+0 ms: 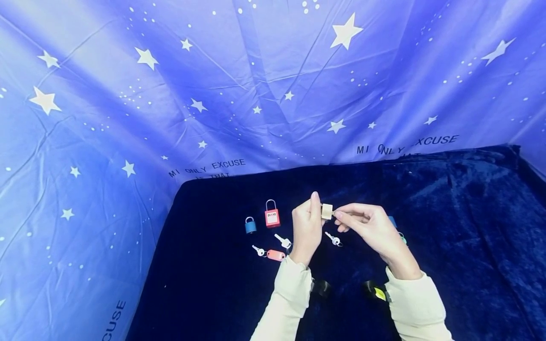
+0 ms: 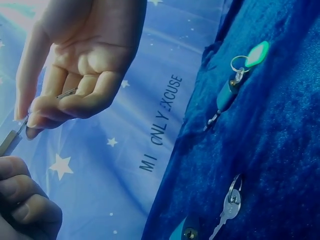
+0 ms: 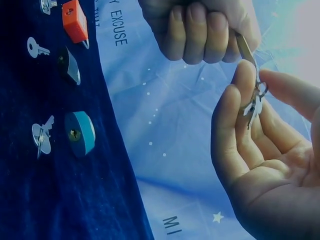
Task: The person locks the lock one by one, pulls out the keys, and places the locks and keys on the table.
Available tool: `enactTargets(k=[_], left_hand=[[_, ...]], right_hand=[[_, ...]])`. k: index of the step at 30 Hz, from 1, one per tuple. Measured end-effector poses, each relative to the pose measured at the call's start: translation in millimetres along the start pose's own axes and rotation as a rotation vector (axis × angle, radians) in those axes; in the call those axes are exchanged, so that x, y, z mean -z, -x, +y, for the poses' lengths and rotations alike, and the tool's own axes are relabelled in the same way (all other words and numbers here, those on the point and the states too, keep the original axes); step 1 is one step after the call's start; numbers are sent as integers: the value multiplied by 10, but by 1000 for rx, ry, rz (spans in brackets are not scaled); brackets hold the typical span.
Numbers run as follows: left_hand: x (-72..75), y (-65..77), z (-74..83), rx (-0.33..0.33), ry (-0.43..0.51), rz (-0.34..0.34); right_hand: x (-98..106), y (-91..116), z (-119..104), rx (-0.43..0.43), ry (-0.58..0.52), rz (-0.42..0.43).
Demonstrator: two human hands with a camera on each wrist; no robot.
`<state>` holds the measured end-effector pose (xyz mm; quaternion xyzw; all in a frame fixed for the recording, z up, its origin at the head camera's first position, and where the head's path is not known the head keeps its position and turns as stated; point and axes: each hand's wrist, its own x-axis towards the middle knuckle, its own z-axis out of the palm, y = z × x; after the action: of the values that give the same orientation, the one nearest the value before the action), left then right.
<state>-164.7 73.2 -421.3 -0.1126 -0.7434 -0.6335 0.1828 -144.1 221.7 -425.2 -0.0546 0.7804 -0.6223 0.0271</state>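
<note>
A small brass padlock (image 1: 327, 211) is held up in front of me by my left hand (image 1: 306, 227), whose thumb points upward beside it. My right hand (image 1: 368, 225) pinches a key between thumb and fingertips at the padlock's keyhole end. In the right wrist view this key (image 3: 258, 90) hangs with a ring and another key under the fingertips. From the left wrist view, the key's thin shaft (image 2: 23, 124) meets the end of the padlock. The left palm hides the shackle.
On the dark blue velvet cloth (image 1: 204, 284) stand a red padlock (image 1: 272, 218) and a blue padlock (image 1: 250, 226). Nearby lie loose keys (image 1: 285, 241), an orange-red tag (image 1: 276, 255) and another key (image 1: 332, 238). A teal padlock (image 2: 227, 95) with a green tag (image 2: 257, 54) lies at the right.
</note>
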Motion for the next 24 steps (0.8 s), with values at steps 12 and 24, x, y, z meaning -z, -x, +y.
enactTargets(k=[12, 24], left_hand=[[16, -26, -25, 115, 296, -217], [-59, -5, -32, -9, 353, -200]], right_hand=[[9, 2, -6, -19, -108, 125], [-65, -35, -14, 108, -242, 171]])
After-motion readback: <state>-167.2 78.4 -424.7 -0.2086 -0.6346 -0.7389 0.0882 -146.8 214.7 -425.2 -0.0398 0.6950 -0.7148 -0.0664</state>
